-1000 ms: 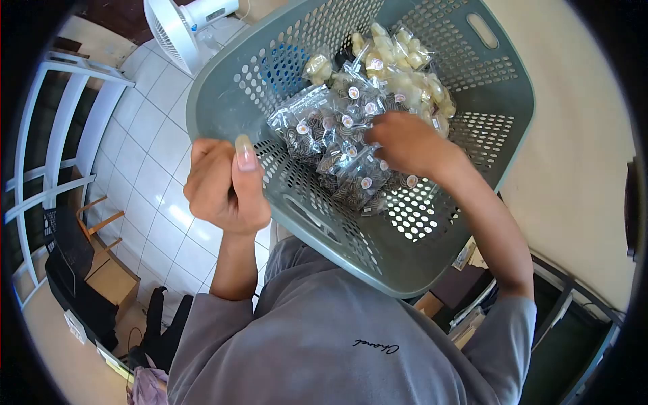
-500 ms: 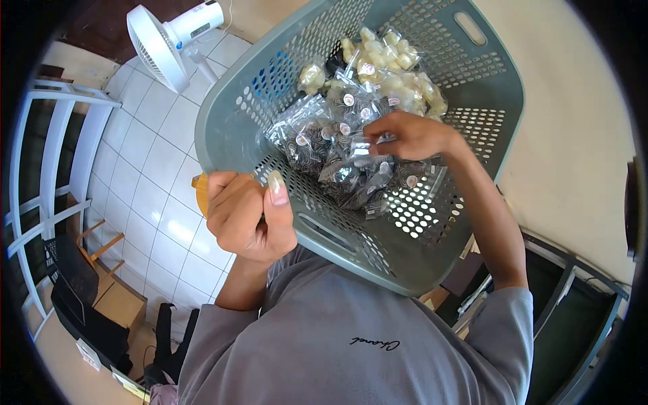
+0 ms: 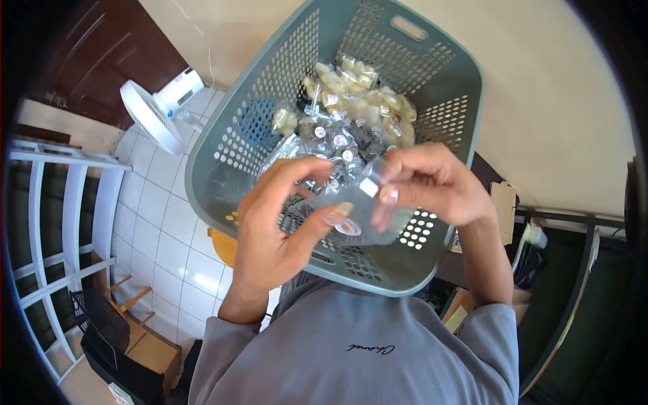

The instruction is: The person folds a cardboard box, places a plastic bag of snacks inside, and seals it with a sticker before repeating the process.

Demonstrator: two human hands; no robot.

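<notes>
My right hand (image 3: 442, 185) pinches the top of a small clear plastic bag (image 3: 385, 233) with a round sticker and a white label on it. My left hand (image 3: 277, 229) is at the bag's left side, fingers curved and apart, its thumb overlapping the bag near the sticker. Both hands are over a grey-green perforated plastic basket (image 3: 462, 74). Inside lie clear packets of dark coiled pieces (image 3: 351, 138), partly hidden by my hands. Behind those are packets of pale yellow pieces (image 3: 351, 81).
A white fan (image 3: 154, 115) stands on the tiled floor (image 3: 158, 229) at the left. Beside it is a brown door (image 3: 94, 61). White shelving (image 3: 40, 229) lines the far left, with a black chair (image 3: 101, 324) below. Dark-panelled metal framing (image 3: 574, 310) is at right.
My right hand has come up out of the packets with a clear bag. My left hand has moved right from the basket's rim and opened from a fist. The view has shifted.
</notes>
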